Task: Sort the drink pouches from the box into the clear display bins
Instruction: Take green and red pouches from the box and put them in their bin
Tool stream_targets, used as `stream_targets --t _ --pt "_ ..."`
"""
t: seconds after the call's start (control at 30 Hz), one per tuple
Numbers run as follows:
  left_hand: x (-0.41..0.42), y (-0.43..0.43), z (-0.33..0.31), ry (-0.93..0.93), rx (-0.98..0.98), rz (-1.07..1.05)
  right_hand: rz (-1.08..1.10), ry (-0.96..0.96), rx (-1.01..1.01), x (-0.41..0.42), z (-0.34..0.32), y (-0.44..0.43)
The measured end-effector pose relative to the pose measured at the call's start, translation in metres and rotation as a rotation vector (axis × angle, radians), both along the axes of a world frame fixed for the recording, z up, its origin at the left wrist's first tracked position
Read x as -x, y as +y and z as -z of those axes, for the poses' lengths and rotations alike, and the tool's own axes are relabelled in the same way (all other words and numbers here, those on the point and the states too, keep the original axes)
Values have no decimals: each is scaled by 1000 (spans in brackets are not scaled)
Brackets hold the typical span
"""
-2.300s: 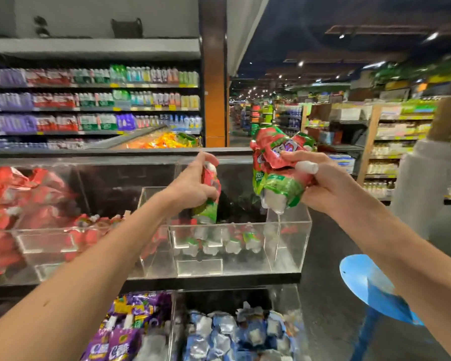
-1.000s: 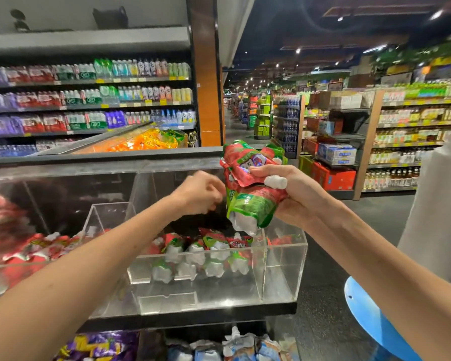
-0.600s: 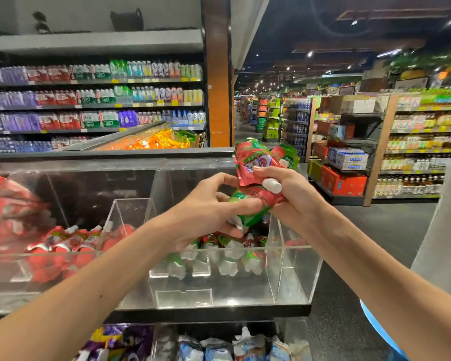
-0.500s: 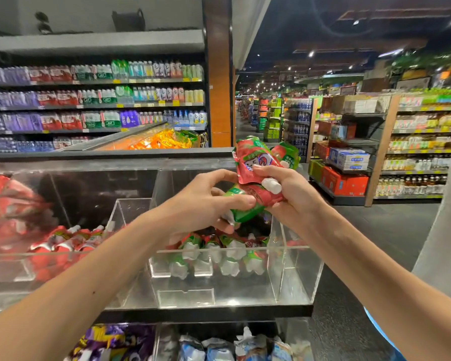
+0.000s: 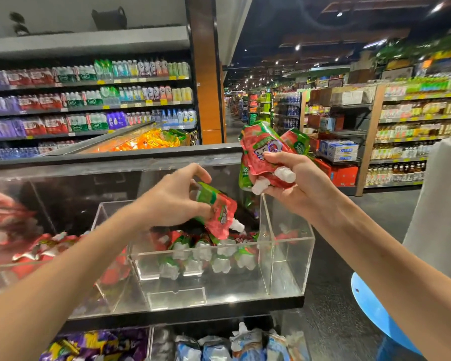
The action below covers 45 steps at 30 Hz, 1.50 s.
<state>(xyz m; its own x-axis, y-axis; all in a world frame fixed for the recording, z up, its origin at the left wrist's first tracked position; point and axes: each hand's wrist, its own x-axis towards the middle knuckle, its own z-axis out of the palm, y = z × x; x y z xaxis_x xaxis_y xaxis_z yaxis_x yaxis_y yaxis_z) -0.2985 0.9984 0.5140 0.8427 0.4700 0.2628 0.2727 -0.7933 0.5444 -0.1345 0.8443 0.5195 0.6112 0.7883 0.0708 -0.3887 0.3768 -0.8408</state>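
My left hand [image 5: 175,201] grips one red-and-green drink pouch [image 5: 218,212] by its top, white cap pointing down-right, just above the clear display bin [image 5: 287,259]. Several matching pouches [image 5: 206,252] lie inside that bin in rows, caps toward me. My right hand [image 5: 294,182] is raised to the right of the bin and holds a bunch of the same red-and-green pouches [image 5: 263,152], with two white caps sticking out below the fingers. No box is in view.
A second clear bin [image 5: 24,264] with red pouches sits to the left. Below, lower bins hold purple pouches [image 5: 94,345] and blue-grey pouches [image 5: 235,345]. A blue stool [image 5: 375,311] and a person's pale sleeve [image 5: 443,212] are at right. Store shelves stand behind.
My left hand took one pouch from the bunch in my right hand and lowered it toward the bin. My right hand stayed raised with the remaining pouches.
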Motion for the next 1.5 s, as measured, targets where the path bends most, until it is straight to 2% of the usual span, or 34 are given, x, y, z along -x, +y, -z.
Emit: stream_targets --t 0.1,0.2,0.37,0.47,0.5,0.6,0.63,0.7,0.83,0.9,1.0,1.07,1.13,1.23,1.43,1.5 --pt "-37 5 27 34 -331 113 -32 -19 -4 0 -2 -7" --pt "-74 10 45 220 -716 222 -53 -13 -7 -2 -2 -11" --pt "-113 20 67 486 -952 354 -72 -3 -15 -6 -1 -16" --pt "-125 20 72 586 -837 406 -75 -3 -7 -10 -1 -21" --pt "-126 20 70 619 -717 389 -79 -5 -5 -12 -1 -22" --pt "-125 20 54 765 -167 273 -80 -9 3 -14 0 -27" --pt "-124 19 51 801 -49 262 -81 -8 6 -14 1 -28" --pt "-120 17 49 814 -13 267 -79 -5 10 -14 1 -28" --pt "-105 23 51 625 -12 256 -81 -8 19 -13 2 -26" --pt "-93 24 39 368 27 216 -91 -30 21 -12 2 -25" --pt "-66 8 4 -200 366 91 -113 -56 35 -10 2 -20" --pt "-49 -8 -21 -400 586 72 -131 -68 43 -8 2 -16" --pt "-38 -22 -35 -363 624 119 -152 -77 52 -4 1 -12" --pt "-32 -41 -38 -289 521 139 -225 -108 47 7 2 -4" --pt "-18 -38 -39 -517 687 110 -347 -166 -30 16 -1 -2" --pt "-15 -35 -39 -586 667 93 -347 -161 -20 15 -3 -3"
